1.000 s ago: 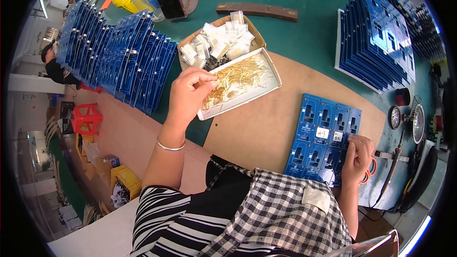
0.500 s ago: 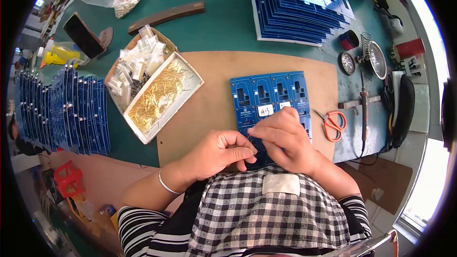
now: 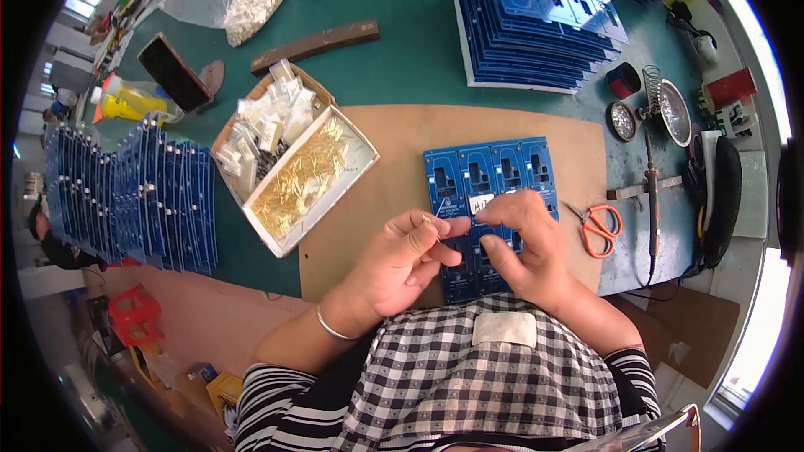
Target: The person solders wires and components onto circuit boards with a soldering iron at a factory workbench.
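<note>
A blue circuit board panel (image 3: 490,153) lies on the brown board (image 3: 394,130) in front of me, with a white label stuck near its middle. My left hand (image 3: 406,264), turned partly palm up over the panel's left edge, pinches thin gold pins (image 3: 425,220) between thumb and fingertips. How many pins it holds is hard to see. Over the panel's right half is my right hand (image 3: 532,243), thumb and forefinger apart with nothing visible between them. To the left, a white box (image 3: 368,159) holds a heap of gold pins (image 3: 306,176).
Orange-handled scissors (image 3: 599,230) lie right of the panel, before a soldering iron (image 3: 652,201). Blue boards are stacked at the back (image 3: 536,33) and stand in rows at left (image 3: 134,201). A carton (image 3: 322,96) of small packets adjoins the pin box. A phone (image 3: 174,71) leans behind.
My left hand has lifted and rolled palm upward, bringing the gold pins into sight. My right hand's fingers have spread and moved away from the left fingertips. The whole view has shifted slightly.
</note>
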{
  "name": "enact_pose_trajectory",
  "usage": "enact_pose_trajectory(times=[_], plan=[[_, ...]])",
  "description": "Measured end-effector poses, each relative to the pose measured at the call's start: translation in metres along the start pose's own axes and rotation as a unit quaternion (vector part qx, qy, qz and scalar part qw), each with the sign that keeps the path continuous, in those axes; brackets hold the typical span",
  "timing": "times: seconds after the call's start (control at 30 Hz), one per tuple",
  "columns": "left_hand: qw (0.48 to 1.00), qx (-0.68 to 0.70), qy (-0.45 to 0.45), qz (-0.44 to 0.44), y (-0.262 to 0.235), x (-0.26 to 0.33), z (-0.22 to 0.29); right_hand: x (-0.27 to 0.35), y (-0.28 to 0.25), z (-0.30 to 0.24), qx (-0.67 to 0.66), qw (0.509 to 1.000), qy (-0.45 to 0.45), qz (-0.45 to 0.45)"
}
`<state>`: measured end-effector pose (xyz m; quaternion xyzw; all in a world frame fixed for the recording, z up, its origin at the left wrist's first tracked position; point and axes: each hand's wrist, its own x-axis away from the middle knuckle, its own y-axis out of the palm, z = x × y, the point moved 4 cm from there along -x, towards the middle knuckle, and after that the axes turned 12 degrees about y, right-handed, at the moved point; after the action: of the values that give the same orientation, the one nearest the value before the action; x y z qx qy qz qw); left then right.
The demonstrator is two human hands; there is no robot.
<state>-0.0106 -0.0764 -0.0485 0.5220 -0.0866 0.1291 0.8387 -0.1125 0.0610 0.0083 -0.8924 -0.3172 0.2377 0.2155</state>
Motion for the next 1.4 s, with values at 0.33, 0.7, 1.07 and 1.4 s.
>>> enact_pose_trajectory(times=[0.33,0.7,1.07,1.4], plan=[[0.996,0.058,0.062,0.002,-0.001,0.000,-0.014,-0.003,0.031,-0.005,-0.030,0.998,-0.048,0.013],[0.988,-0.138,0.075,0.009,-0.012,0.005,-0.005,0.006,0.006,0.021,-0.194,0.973,0.123,0.038],[0.915,-0.390,0.107,-0.011,-0.016,0.008,0.012,-0.027,0.014,0.015,0.094,0.990,0.012,-0.100],[0.925,-0.352,0.142,-0.013,-0.022,0.007,0.017,-0.041,0.036,0.016,0.120,0.986,0.023,-0.118]])
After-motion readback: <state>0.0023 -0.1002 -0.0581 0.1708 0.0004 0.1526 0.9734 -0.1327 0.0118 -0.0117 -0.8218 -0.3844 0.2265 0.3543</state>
